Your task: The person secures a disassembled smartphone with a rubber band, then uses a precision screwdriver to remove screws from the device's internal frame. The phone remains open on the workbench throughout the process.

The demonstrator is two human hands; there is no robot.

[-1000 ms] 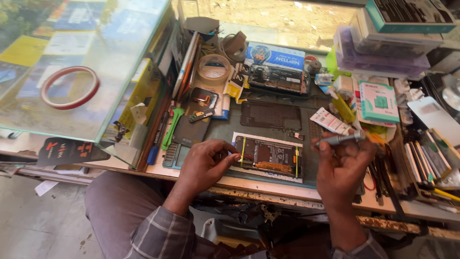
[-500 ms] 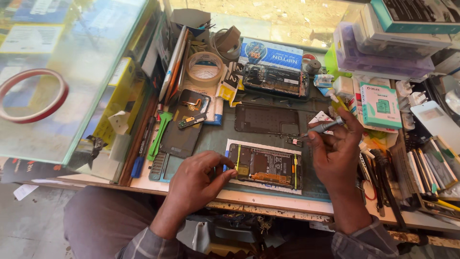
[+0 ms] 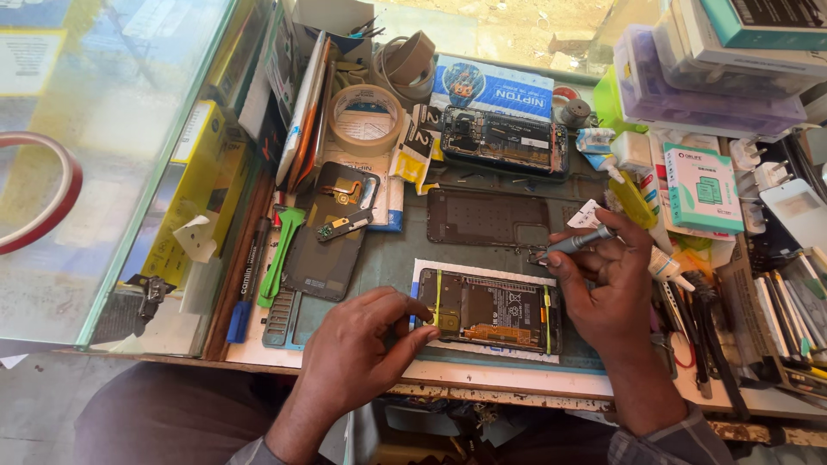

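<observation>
An opened phone [image 3: 491, 310] with yellow rubber bands around it lies on a white sheet at the front of the mat. My left hand [image 3: 362, 349] rests its fingertips on the phone's left end. My right hand [image 3: 607, 284] grips a grey screwdriver [image 3: 573, 244], whose tip points left at a small part just above the phone's upper right corner. A dark back cover [image 3: 487, 217] lies behind the phone.
A second opened phone [image 3: 504, 142] sits further back by a blue box [image 3: 491, 86]. Tape rolls [image 3: 366, 116], a dark rear panel [image 3: 332, 228], green pry tool [image 3: 280, 254] stand left. Glass case [image 3: 112, 129] at left; boxes and tools [image 3: 706, 185] crowd the right.
My right hand brought the screwdriver down and left, toward the phone's upper right corner. My left hand stayed at the phone's left end. The camera moved closer.
</observation>
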